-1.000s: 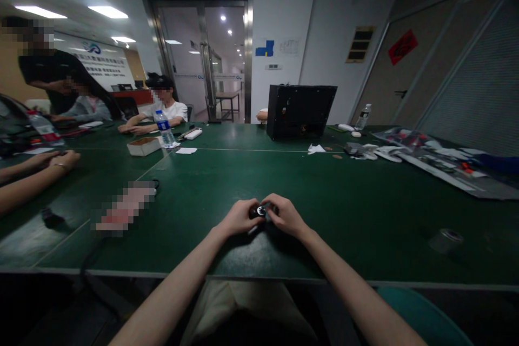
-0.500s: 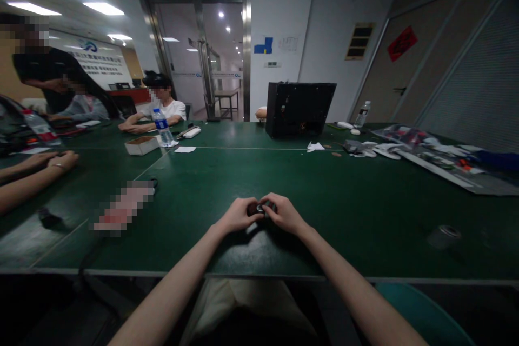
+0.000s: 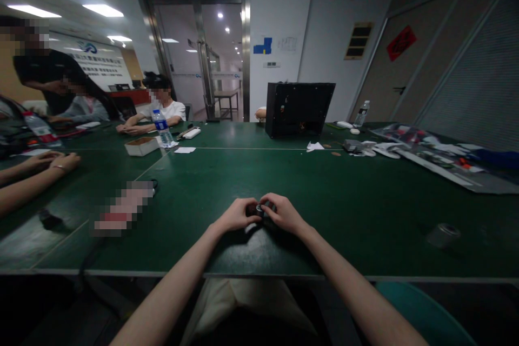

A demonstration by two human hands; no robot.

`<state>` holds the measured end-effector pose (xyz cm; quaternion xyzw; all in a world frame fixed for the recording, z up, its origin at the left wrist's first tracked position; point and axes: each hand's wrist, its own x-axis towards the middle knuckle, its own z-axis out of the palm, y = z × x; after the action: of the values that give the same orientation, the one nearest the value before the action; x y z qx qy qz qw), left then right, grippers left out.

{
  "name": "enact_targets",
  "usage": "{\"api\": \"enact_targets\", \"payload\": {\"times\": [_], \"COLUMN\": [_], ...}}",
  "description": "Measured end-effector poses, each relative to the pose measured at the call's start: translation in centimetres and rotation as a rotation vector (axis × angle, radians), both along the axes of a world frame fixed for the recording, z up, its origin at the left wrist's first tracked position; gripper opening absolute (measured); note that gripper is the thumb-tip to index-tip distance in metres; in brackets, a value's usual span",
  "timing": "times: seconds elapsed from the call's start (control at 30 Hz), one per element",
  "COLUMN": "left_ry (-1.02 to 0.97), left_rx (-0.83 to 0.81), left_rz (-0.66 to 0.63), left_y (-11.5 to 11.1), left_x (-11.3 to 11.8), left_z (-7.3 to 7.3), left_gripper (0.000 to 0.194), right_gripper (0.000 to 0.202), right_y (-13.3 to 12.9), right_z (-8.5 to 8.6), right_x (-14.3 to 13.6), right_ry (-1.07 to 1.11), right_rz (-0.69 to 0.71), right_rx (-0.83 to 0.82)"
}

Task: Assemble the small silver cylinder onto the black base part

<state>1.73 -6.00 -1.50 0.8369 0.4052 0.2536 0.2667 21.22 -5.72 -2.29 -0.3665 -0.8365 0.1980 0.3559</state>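
Near the front of the green table (image 3: 194, 184), both hands meet around a small dark cylindrical part (image 3: 260, 210) with a pale ring on its top. My left hand (image 3: 237, 215) curls around its left side, thumb in front, with something dark in the shade of the fingers. From the right, my right hand (image 3: 283, 213) pinches the part with thumb and fingertips. The fingers partly cover it, so its full shape is hidden. Far to the right lies a grey metal cylinder (image 3: 443, 236), apart from both hands.
A blurred flat item (image 3: 125, 208) with a cable lies to the left, beside a small dark object (image 3: 50, 219). Another person's hands (image 3: 60, 162) rest at the far left. Beyond are a white box (image 3: 141, 146), a water bottle (image 3: 162, 128) and a black case (image 3: 300, 110).
The small part's ringed top now shows slightly more of its side, and my left thumb has shifted a little lower. Otherwise both hands stay in the same place.
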Motion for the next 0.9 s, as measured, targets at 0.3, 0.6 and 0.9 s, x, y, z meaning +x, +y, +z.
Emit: {"api": "enact_targets", "payload": {"times": [0.3, 0.6, 0.9], "left_ry": [-0.05, -0.085, -0.085], "left_rx": [-0.046, -0.048, -0.099], "left_rz": [-0.015, -0.021, -0.039], "left_y": [0.11, 0.04, 0.38], "left_x": [0.04, 0.06, -0.05], "left_z": [0.03, 0.17, -0.17], "left_gripper": [0.018, 0.019, 0.021], "right_gripper": [0.01, 0.01, 0.009], "right_y": [-0.62, -0.84, -0.42], "right_z": [0.61, 0.87, 0.54], "right_x": [-0.2, -0.33, -0.13], "right_ry": [0.007, 0.008, 0.008], "right_rz": [0.079, 0.085, 0.016], "right_rx": [0.005, -0.002, 0.009]}}
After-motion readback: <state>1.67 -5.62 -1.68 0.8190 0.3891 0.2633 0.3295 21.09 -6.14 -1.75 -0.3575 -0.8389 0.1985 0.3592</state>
